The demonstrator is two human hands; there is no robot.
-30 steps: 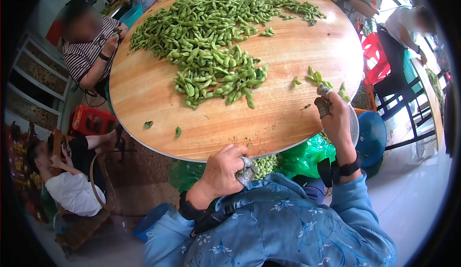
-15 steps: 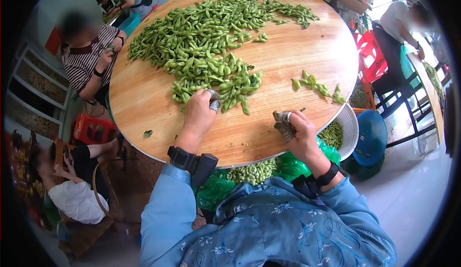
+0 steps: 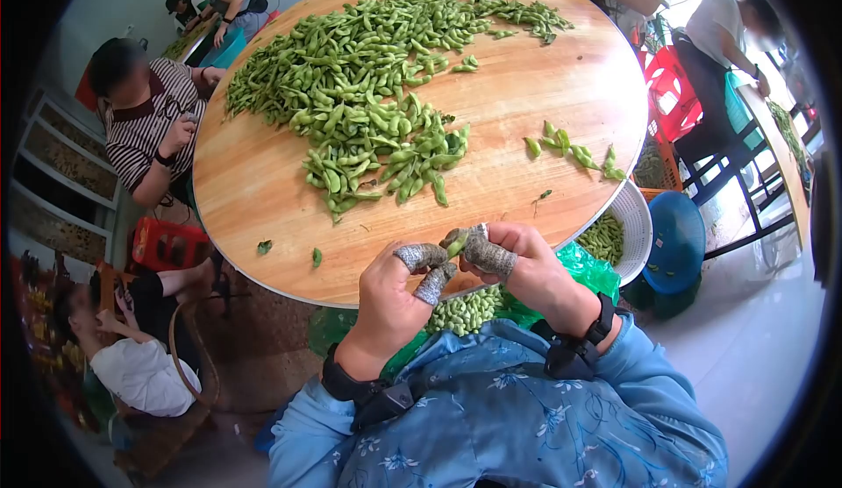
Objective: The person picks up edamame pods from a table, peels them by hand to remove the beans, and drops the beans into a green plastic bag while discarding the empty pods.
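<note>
Both my hands meet over the near edge of the round wooden table (image 3: pixel 263 264). A green edamame pod (image 3: pixel 457 243) shows between the taped fingertips of my right hand (image 3: pixel 531 269), closed in a pinch. My left hand (image 3: pixel 393 299) is pinched too, its thumb and finger wrapped in grey tape and touching the pod's near end; the fingers partly hide it. Beyond them lies a large heap of edamame pods (image 3: pixel 351 106). Below the table edge, shelled beans (image 3: pixel 465 311) lie on a green plastic bag (image 3: pixel 588 269) at my lap.
Several loose pods (image 3: pixel 574 150) lie at the table's right side. A white basket (image 3: pixel 643 225) of pods and a blue basin (image 3: pixel 675 242) stand at the right. Red stools (image 3: pixel 167 244) and a seated person in stripes (image 3: pixel 149 120) are at the left. Other people work around.
My left hand has come back from the pod heap toward my body, and my right hand has moved left to meet it. A pod now shows between the fingers.
</note>
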